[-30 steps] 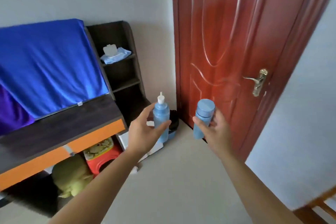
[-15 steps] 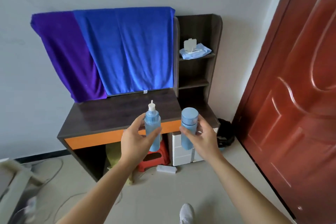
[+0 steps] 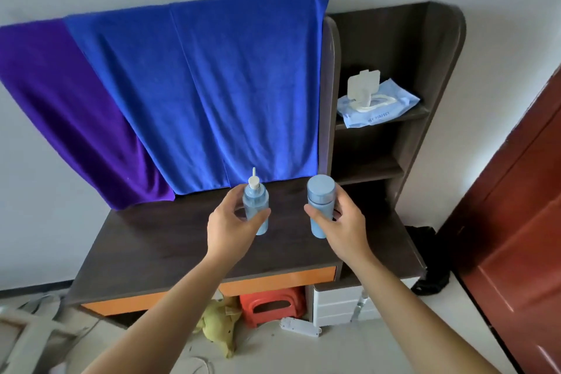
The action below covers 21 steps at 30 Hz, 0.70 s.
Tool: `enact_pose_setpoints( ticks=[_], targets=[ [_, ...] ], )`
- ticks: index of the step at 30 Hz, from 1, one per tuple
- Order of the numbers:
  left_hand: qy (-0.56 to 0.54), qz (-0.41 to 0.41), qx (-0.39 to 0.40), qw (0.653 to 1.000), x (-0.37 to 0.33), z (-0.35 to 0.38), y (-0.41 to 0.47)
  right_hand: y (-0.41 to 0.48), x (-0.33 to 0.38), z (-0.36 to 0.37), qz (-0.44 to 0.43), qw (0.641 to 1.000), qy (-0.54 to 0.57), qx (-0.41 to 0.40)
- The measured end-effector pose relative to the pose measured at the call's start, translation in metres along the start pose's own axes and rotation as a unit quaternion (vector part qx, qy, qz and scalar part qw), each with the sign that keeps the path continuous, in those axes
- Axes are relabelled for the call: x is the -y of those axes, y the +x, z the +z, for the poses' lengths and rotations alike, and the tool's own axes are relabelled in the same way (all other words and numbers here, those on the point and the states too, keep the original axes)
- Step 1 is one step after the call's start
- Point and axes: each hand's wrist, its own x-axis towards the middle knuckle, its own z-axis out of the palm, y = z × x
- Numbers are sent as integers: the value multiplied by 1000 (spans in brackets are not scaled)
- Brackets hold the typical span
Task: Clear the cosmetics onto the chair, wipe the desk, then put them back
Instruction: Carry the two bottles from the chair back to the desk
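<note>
A purple towel hangs at nine o'clock of the view, and a blue towel overlaps it toward twelve. Both drape down to the back edge of the dark worktop. Half a second ago that worktop stood farther off. It now fills the middle of the view, and both bottles are over it instead of in front of its orange edge.

The left hand grips the pale blue pump bottle upright, fingers and thumb curled round its body. At three o'clock from it, apart, the right hand grips the blue capped bottle, also upright. Whether either bottle touches the worktop cannot be told.

At two o'clock stands the dark shelf unit, with an open pack of wipes on its upper shelf. The red door, which filled much of the view a second ago, now shows only at the right edge, around four o'clock.
</note>
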Motion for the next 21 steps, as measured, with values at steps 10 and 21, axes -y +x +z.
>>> enact_pose_setpoints(
  ticks=[10,21],
  targets=[
    [18,-81,71,994,56,78,125,128,-59,21,99,994,-36,31],
    [22,-149,137,979,138,159,208,198,-148,75,181,981,-70,3]
  ],
)
